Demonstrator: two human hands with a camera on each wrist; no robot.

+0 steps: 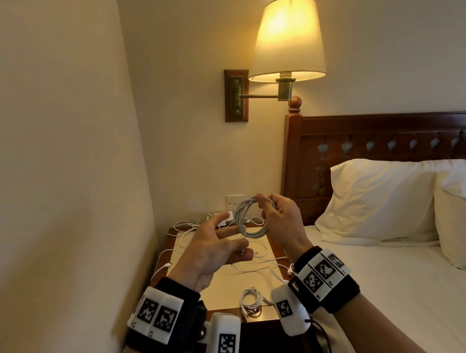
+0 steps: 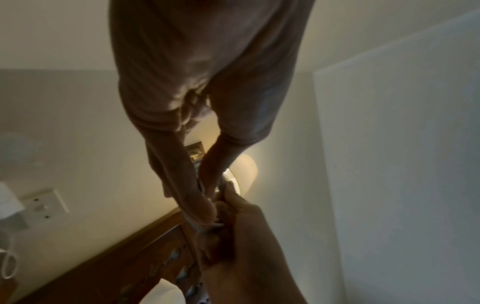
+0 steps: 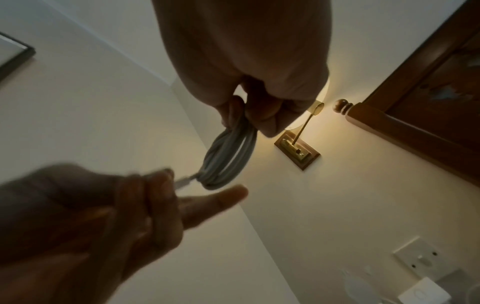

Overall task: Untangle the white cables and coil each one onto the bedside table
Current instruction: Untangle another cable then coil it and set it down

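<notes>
Coiled white cable (image 1: 250, 219): pinched at top by right hand (image 1: 280, 217); left hand (image 1: 217, 249) pinches its plug end. Risk: loops springing loose if either pinch slackens.

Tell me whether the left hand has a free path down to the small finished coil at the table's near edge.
Probably yes. The left hand hovers above the table, and nothing lies between it and the small coil. But its grip is pinching the tail of the coil held by the right hand, so it must let go first.
</notes>
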